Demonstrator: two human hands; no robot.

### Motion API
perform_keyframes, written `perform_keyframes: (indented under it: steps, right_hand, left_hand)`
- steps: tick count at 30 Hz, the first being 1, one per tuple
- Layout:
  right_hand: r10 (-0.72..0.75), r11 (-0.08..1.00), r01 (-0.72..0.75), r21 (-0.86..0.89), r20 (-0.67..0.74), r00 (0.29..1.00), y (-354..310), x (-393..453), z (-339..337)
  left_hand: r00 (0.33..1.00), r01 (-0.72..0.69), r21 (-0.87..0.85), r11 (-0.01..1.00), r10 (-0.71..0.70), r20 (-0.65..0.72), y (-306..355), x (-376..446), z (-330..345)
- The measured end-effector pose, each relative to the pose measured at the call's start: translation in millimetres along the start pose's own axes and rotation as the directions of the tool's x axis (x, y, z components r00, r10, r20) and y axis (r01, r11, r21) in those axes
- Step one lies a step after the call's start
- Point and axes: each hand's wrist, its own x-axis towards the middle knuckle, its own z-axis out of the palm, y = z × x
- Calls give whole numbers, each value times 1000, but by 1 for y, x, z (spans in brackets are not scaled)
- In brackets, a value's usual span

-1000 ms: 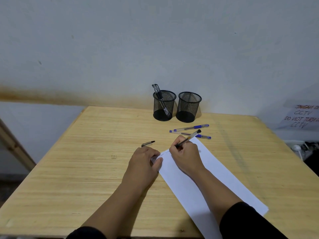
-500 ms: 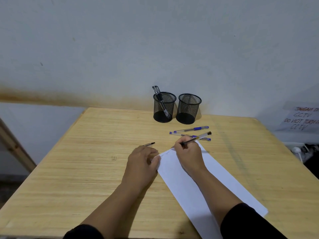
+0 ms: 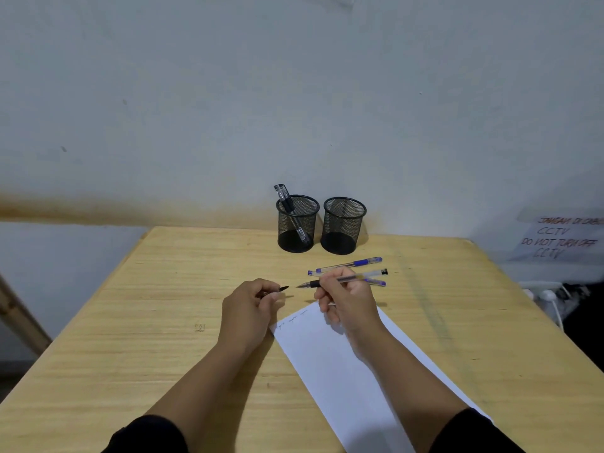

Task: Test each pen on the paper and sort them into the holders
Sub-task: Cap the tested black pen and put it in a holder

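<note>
Two hands meet above the table: right hand (image 3: pixel 348 297) has lifted its black pen (image 3: pixel 340 280) off the paper (image 3: pixel 343 364) (scribbles visible), left hand (image 3: pixel 250 305) pinching the cap (image 3: pixel 283 288), likely recapping next.

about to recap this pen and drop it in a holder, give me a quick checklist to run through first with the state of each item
1. Pen held firmly: ok. The right hand grips the black pen, its tip bare and pointing left.
2. Cap ready: ok. The left hand pinches the black cap, close to the tip but apart from it.
3. Test marks made: ok. Faint scribbles show at the top edge of the paper.
4. Whether this pen itself wrote: cannot tell.
5. Holders reachable: ok. The left holder has pens in it; the right holder looks empty.
6. Pens left to test: not ok. Two blue pens lie on the table.
</note>
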Motion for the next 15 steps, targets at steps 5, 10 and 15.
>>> perform_keyframes:
  steps: [5,10,15]
  right_hand:
    - [-88,996,87,12,65,994,-13,0,2]
    - [-116,993,116,2,107,987,-16,-1,3]
    - [-134,988,143,-50,150,980,-19,-4,5]
  left_hand:
    - [999,-32,-106,994,32,-1,15,-3,-4]
    - [997,-74,-116,990,78,27,27,-6,-8]
    - [994,-88,-120,989,95,54,38,-10,-10]
